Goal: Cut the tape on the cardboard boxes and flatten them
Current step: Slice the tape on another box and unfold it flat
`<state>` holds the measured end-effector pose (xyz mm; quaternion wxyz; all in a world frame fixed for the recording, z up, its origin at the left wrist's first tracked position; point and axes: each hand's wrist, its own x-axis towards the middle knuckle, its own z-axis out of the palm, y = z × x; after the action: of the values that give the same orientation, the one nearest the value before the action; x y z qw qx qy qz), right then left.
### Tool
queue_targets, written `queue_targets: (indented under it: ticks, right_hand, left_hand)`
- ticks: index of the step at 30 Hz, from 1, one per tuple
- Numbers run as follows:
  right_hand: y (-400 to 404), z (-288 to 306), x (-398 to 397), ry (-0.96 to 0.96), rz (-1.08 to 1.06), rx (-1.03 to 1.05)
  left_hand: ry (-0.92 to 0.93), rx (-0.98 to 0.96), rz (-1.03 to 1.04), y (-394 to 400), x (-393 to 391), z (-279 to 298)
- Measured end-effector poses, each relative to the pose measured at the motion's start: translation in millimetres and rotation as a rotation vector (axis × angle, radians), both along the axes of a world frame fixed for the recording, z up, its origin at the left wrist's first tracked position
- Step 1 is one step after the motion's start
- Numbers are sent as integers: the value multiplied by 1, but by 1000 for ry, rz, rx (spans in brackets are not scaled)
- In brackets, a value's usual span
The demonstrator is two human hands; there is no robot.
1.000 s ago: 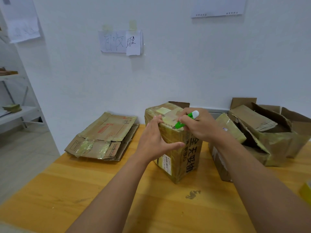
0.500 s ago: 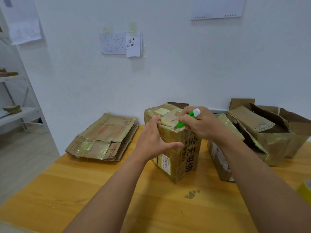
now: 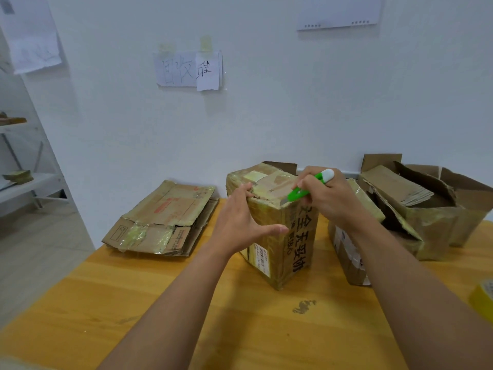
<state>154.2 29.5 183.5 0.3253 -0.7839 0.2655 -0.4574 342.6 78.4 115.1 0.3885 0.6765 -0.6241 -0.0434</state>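
Standing box (image 3: 277, 231) between both hands

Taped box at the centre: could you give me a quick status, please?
Left hand braces taped box. Right hand grips green cutter, blade at top edge. Nothing obstructing.

I've got a white wall (image 3: 266, 116) straight ahead, flat even light. Handwritten paper note (image 3: 188, 69) taped mid-wall, another sheet (image 3: 338, 10) top right, one more (image 3: 30, 33) top left. Wooden table (image 3: 106, 303) pushed against the wall. White shelf unit (image 3: 24, 180) far left, pale floor (image 3: 34, 249) under it.
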Motion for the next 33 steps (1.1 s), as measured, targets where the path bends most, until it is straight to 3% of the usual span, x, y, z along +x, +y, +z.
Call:
queue_targets:
  ticks: [2,7,15,17,24,30,33]
  right_hand:
    - [1,-3,0,-5,-24,-27]
    - [-2,-7,16,262,-14,-143]
    - [-4,5,23,377,-3,-164]
    - [-4,9,20,335,-19,-123]
    - [5,-12,14,-125,-145,-39]
    - [12,-59,18,121,-225,-334]
    - [11,-67,17,104,-243,-396]
  left_hand:
    - [-1,-12,-7,0,-1,-2]
    - [10,-19,-17,0,0,-5]
    - [-13,-19,-22,0,1,-5]
    - [-24,-23,-27,-1,1,-5]
    - [-34,-89,-53,-5,3,-8]
    - [-187,-102,-36,-8,2,1]
    - [-227,-107,-100,-12,2,-3]
